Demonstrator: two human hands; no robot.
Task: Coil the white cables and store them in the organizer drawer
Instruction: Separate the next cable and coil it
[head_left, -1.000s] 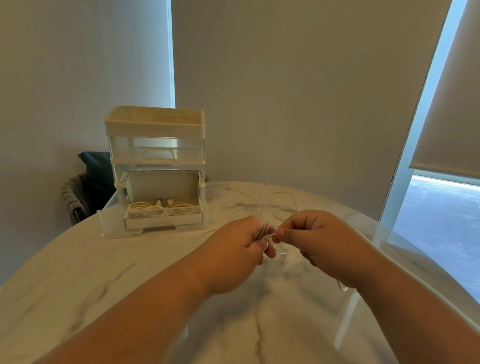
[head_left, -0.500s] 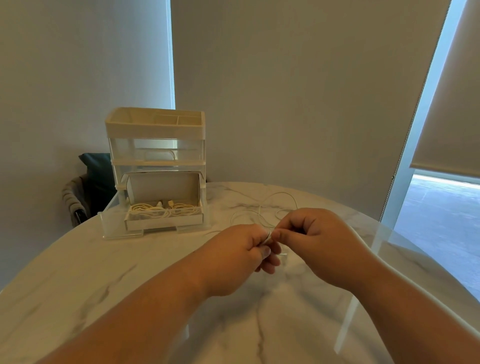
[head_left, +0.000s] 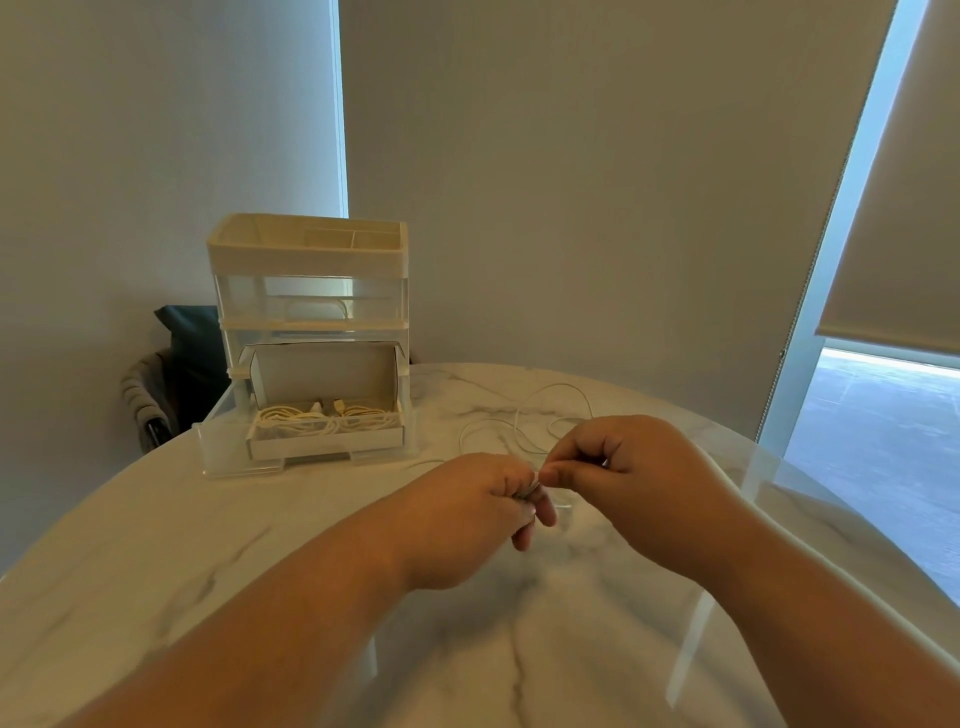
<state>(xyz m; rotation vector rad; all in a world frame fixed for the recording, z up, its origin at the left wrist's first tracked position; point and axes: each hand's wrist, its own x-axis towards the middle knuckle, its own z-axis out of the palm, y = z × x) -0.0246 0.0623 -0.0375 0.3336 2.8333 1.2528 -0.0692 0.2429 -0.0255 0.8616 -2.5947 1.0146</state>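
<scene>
A thin white cable (head_left: 524, 431) lies in loose loops on the marble table, just beyond my hands. My left hand (head_left: 467, 514) grips a small bundle of that cable between curled fingers. My right hand (head_left: 628, 478) pinches the cable right beside the left fingertips. At the back left stands the clear organizer (head_left: 309, 291); its bottom drawer (head_left: 223, 447) is pulled out. In the drawer sits an open cardboard box (head_left: 322, 371) holding coiled white cables (head_left: 322, 418).
The round marble table (head_left: 208, 545) curves away at the left and right edges. A dark chair (head_left: 171, 374) stands behind the table at the left. A wall and a window with a roller blind (head_left: 893, 208) rise behind.
Both hands have shifted slightly and kept working the cable together; the loose loops behind them have barely changed. The organizer has not moved.
</scene>
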